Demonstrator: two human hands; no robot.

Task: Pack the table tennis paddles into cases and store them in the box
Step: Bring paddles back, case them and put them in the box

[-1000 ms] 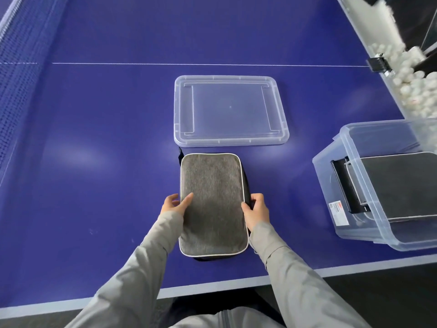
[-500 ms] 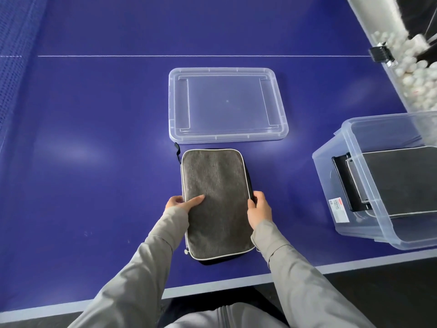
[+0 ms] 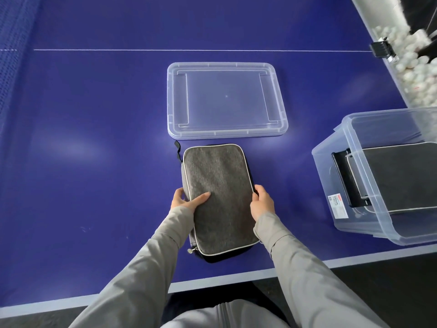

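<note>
1. Cases — two in view. One grey paddle case (image 3: 218, 197) lies flat on the blue table (image 3: 94, 150), near its front edge; a second grey case (image 3: 402, 178) lies inside the clear box (image 3: 340, 185) at the right.
2. Hands — two. The left hand (image 3: 184, 201) grips the case's left edge, thumb laid on top; the right hand (image 3: 261, 204) grips the right edge, fingers curled round it.
3. Zipper — one metal pull (image 3: 190, 250) shows at the case's near-left corner; one black loop (image 3: 177, 150) at the far-left corner.
4. Lid — one clear lid (image 3: 227, 100) lies flat just beyond the case, apart from it.
5. Balls — white balls (image 3: 413, 67), too many to count, fill a bin at the upper right.
</note>
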